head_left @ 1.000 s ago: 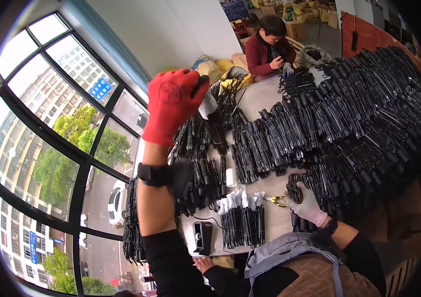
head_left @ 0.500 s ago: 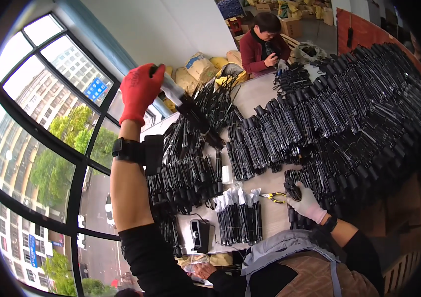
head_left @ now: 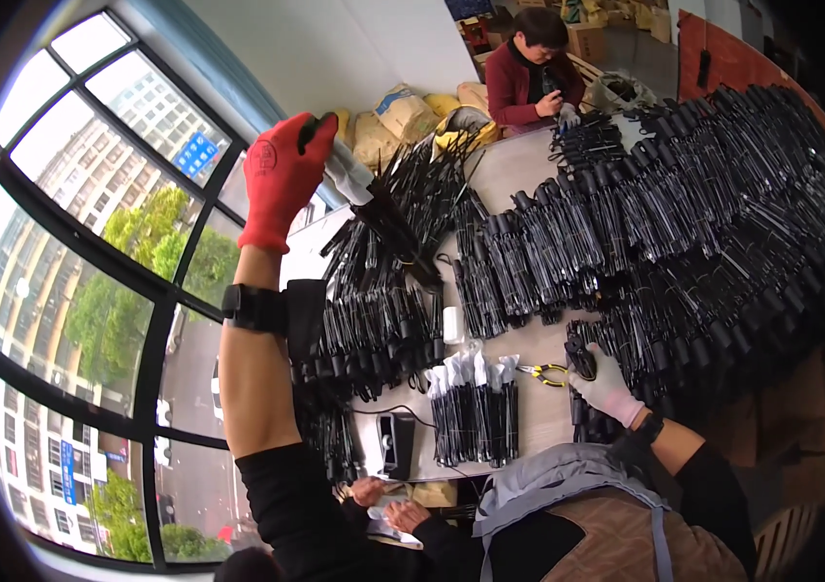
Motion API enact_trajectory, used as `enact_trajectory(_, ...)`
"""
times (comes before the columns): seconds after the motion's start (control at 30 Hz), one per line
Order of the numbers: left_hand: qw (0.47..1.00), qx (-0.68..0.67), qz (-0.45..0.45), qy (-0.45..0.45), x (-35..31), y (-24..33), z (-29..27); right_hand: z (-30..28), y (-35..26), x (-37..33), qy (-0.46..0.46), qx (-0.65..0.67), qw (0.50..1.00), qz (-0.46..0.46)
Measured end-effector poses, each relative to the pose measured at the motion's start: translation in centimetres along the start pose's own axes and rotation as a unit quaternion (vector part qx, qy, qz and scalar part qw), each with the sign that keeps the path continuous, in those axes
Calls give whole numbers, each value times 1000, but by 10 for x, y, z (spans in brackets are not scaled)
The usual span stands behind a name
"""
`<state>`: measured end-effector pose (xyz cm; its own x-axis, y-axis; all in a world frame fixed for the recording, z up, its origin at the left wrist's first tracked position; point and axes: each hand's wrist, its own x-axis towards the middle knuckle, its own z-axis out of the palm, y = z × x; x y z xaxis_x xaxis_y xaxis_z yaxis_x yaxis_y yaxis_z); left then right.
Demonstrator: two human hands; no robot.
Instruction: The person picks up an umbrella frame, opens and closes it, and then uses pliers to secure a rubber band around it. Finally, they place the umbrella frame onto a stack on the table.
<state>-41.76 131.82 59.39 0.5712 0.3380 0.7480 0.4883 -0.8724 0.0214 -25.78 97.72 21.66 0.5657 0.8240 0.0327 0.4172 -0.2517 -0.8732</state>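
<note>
My left hand (head_left: 282, 184), in a red glove, is raised at the window side, its fingers closed around the white-wrapped end of a black folding umbrella frame (head_left: 395, 233). The frame slants down to the right over other frames. Low on the right, my right hand (head_left: 608, 385) wears a pale glove. Its fingers are curled round the dark end of another umbrella frame (head_left: 580, 359) at the table's near right. Yellow-and-black pliers (head_left: 552, 375) lie just left of that hand. Several frames with white-wrapped ends (head_left: 475, 422) stand in a row farther left.
Dense rows of black umbrella frames (head_left: 548, 242) cover much of the table (head_left: 507, 179). A white cylinder (head_left: 453, 325) and a black corded device (head_left: 395, 444) are near the middle. A co-worker (head_left: 527, 82) sits across; another person's hands (head_left: 403, 514) show below. Windows (head_left: 146, 291) line the left.
The view has shifted slightly, so the table sits a little farther right. Both my hands keep their hold. A second hand of the person below has come into sight.
</note>
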Motion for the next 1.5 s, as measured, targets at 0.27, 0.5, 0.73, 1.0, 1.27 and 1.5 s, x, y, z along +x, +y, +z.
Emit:
enact_trajectory(0.27, 1000, 10, -6, -27, -43, 5, -18, 13, -51, 29, -75, 90, 993, 8)
enact_trajectory(0.5, 992, -125, -11, 24, -103, 58, -19, 32, -103, 63, -165, 348, 912, -144)
enact_trajectory(0.73, 894, -336, -294, 34, -197, 96, 12, 76, -69, 35, -291, 172, 931, -142)
enact_trajectory(1.0, 606, -583, -540, 39, -436, 174, 145, 109, 5, -30, -373, 247, 895, 3)
enact_trajectory(1.27, 809, -148, -536, -191, -471, 137, 162, 66, 59, -8, -339, 78, 934, 76)
enact_trajectory(1.5, 654, -534, -503, -183, -426, 190, 175, 50, -3, 26, -296, 327, 879, 182)
